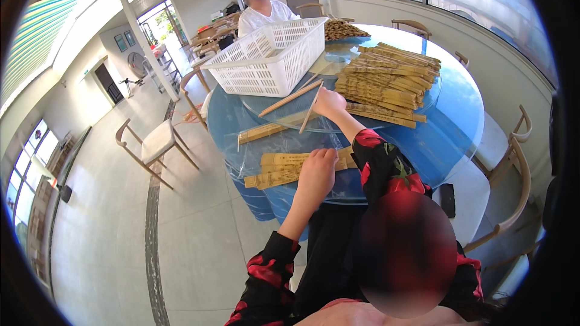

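Note:
My right hand (329, 104) is closed around a thin pale wooden stick (310, 108), like a chopstick, and holds it slanted above the table. My left hand (318, 174) is nearer to me, its fingertips pinched together over a few flat yellow printed paper sleeves (281, 170). What lies between those fingertips is hidden. More pale sticks (291, 98) rest beyond the hands, beside the basket. Another yellow sleeve (263, 133) lies between the sticks and my left hand. A large stack of yellow printed sleeves (386, 81) spreads to the right of my right hand.
A white slotted plastic basket (260, 75) stands on the round blue-covered table (456, 105), with a brown pile (344, 29) behind it. Across the table is another person (266, 15). Wooden chairs (162, 142) stand around; a dark phone-like object (447, 200) lies at right.

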`<move>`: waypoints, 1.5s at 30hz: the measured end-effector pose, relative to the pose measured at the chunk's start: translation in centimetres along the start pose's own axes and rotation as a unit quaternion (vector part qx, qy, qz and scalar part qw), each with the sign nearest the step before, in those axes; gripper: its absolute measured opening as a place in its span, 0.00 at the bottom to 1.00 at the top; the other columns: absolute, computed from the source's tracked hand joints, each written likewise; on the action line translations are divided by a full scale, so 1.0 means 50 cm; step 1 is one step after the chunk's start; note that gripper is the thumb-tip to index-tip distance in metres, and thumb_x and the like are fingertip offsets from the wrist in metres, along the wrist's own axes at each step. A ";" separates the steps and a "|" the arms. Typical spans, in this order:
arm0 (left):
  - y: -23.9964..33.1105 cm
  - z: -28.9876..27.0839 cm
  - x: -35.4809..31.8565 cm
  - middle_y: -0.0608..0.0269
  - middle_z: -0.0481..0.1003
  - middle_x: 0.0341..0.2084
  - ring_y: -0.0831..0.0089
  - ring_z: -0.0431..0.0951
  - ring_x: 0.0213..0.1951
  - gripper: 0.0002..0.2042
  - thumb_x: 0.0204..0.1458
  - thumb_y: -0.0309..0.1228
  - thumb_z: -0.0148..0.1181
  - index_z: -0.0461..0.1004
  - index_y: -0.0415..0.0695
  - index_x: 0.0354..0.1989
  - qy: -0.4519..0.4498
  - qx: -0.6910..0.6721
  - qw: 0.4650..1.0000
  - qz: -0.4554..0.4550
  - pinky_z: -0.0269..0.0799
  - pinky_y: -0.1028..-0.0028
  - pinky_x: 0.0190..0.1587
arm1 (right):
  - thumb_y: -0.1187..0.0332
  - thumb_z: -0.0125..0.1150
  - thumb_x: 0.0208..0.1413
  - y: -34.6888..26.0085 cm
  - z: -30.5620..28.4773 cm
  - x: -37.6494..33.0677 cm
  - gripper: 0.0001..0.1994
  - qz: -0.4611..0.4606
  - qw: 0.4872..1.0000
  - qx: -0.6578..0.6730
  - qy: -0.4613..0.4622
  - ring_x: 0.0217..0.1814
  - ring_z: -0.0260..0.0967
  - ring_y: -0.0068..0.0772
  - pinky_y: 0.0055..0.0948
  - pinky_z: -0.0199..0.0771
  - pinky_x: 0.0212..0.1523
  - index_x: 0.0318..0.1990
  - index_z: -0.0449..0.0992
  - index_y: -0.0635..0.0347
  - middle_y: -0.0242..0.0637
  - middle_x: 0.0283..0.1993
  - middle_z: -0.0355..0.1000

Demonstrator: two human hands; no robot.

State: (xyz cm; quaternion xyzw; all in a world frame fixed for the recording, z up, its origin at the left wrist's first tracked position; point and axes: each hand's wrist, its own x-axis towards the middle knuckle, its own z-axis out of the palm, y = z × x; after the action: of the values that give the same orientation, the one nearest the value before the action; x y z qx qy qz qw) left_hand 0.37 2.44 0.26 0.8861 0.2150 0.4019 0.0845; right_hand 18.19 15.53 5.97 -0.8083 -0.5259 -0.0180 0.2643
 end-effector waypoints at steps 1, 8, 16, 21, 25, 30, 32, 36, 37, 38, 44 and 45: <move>0.002 0.003 0.001 0.51 0.77 0.33 0.47 0.76 0.41 0.02 0.61 0.26 0.59 0.73 0.41 0.37 -0.001 -0.003 1.000 -0.001 0.73 0.54 0.46 | 0.69 0.59 0.55 0.010 -0.040 -0.011 0.13 -0.015 0.998 0.006 -0.057 0.50 0.81 0.55 0.49 0.81 0.49 0.48 0.80 0.55 0.46 0.44 0.83; -0.005 -0.002 -0.003 0.51 0.78 0.33 0.47 0.77 0.41 0.01 0.61 0.25 0.58 0.74 0.41 0.37 0.007 -0.004 1.000 -0.004 0.73 0.53 0.46 | 0.72 0.64 0.54 0.024 0.001 -0.077 0.14 -0.351 0.928 -0.121 0.032 0.56 0.74 0.44 0.43 0.81 0.47 0.48 0.83 0.45 0.36 0.49 0.76; -0.006 0.006 -0.002 0.52 0.78 0.33 0.47 0.77 0.41 0.01 0.61 0.25 0.59 0.75 0.41 0.37 0.008 0.002 1.000 -0.003 0.73 0.54 0.47 | 0.74 0.62 0.54 -0.040 0.041 -0.051 0.13 -0.391 0.908 -0.143 0.047 0.55 0.75 0.40 0.40 0.81 0.47 0.48 0.79 0.56 0.36 0.47 0.75; 0.000 0.006 -0.002 0.51 0.78 0.35 0.47 0.77 0.43 0.02 0.59 0.23 0.59 0.74 0.40 0.39 -0.003 0.007 1.000 0.001 0.74 0.54 0.49 | 0.73 0.60 0.56 -0.070 0.085 -0.001 0.12 -0.380 0.904 -0.189 0.051 0.51 0.78 0.40 0.39 0.81 0.45 0.47 0.78 0.57 0.36 0.45 0.78; -0.005 0.011 -0.004 0.52 0.75 0.32 0.51 0.76 0.40 0.04 0.54 0.22 0.58 0.73 0.40 0.37 0.007 0.025 0.999 0.019 0.74 0.57 0.45 | 0.71 0.61 0.56 -0.077 0.094 0.011 0.08 -0.396 0.886 -0.228 0.076 0.50 0.78 0.36 0.37 0.81 0.42 0.43 0.80 0.55 0.34 0.44 0.78; -0.006 0.021 -0.004 0.53 0.75 0.31 0.51 0.76 0.39 0.04 0.53 0.22 0.58 0.73 0.40 0.37 0.011 0.025 0.999 0.028 0.74 0.57 0.45 | 0.69 0.63 0.55 -0.081 0.090 0.021 0.05 -0.429 0.851 -0.286 0.104 0.49 0.78 0.32 0.37 0.80 0.38 0.38 0.81 0.51 0.29 0.39 0.79; -0.009 0.022 -0.004 0.52 0.75 0.33 0.49 0.76 0.41 0.03 0.58 0.24 0.60 0.73 0.40 0.37 -0.013 0.019 1.000 0.014 0.74 0.56 0.47 | 0.69 0.63 0.55 -0.089 0.070 0.025 0.04 -0.457 0.832 -0.301 0.090 0.49 0.79 0.33 0.37 0.79 0.36 0.37 0.81 0.51 0.30 0.37 0.79; -0.021 0.011 -0.011 0.53 0.75 0.33 0.50 0.76 0.41 0.03 0.59 0.25 0.60 0.74 0.40 0.38 -0.007 0.040 0.999 0.014 0.74 0.56 0.47 | 0.69 0.61 0.58 -0.136 0.011 -0.015 0.04 -0.380 0.906 -0.188 0.020 0.47 0.81 0.39 0.41 0.80 0.39 0.39 0.81 0.52 0.36 0.35 0.79; -0.017 0.009 -0.009 0.53 0.75 0.33 0.50 0.76 0.41 0.02 0.59 0.24 0.60 0.74 0.40 0.38 -0.008 0.037 0.999 0.013 0.74 0.56 0.47 | 0.69 0.60 0.60 -0.132 -0.017 -0.028 0.05 -0.366 0.917 -0.156 0.024 0.46 0.81 0.41 0.42 0.80 0.41 0.40 0.81 0.53 0.38 0.35 0.79; -0.012 0.011 -0.008 0.53 0.76 0.33 0.50 0.76 0.41 0.02 0.60 0.24 0.60 0.74 0.40 0.38 -0.010 0.032 0.999 0.012 0.74 0.56 0.47 | 0.70 0.59 0.61 -0.117 -0.034 -0.037 0.06 -0.349 0.928 -0.125 0.027 0.45 0.81 0.44 0.43 0.80 0.42 0.42 0.82 0.54 0.41 0.35 0.79; 0.019 0.007 0.004 0.52 0.77 0.34 0.48 0.77 0.42 0.01 0.61 0.23 0.58 0.74 0.41 0.38 0.004 -0.031 1.000 -0.003 0.74 0.55 0.45 | 0.68 0.51 0.71 0.043 -0.139 -0.096 0.12 -0.312 0.918 0.240 -0.059 0.42 0.82 0.37 0.37 0.80 0.42 0.52 0.81 0.59 0.43 0.39 0.81; 0.021 0.003 0.005 0.52 0.79 0.35 0.48 0.78 0.42 0.01 0.61 0.24 0.59 0.74 0.40 0.38 0.003 -0.034 0.999 -0.009 0.75 0.55 0.45 | 0.67 0.50 0.73 0.042 -0.196 -0.130 0.12 -0.267 0.947 0.149 -0.101 0.39 0.80 0.31 0.32 0.79 0.43 0.51 0.81 0.59 0.38 0.39 0.80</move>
State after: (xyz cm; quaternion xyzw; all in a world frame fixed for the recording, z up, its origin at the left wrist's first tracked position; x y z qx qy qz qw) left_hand 0.95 1.63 0.65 0.8796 0.2095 0.4106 0.1174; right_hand 19.51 5.03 11.56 -0.5875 -0.7426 0.0726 0.3131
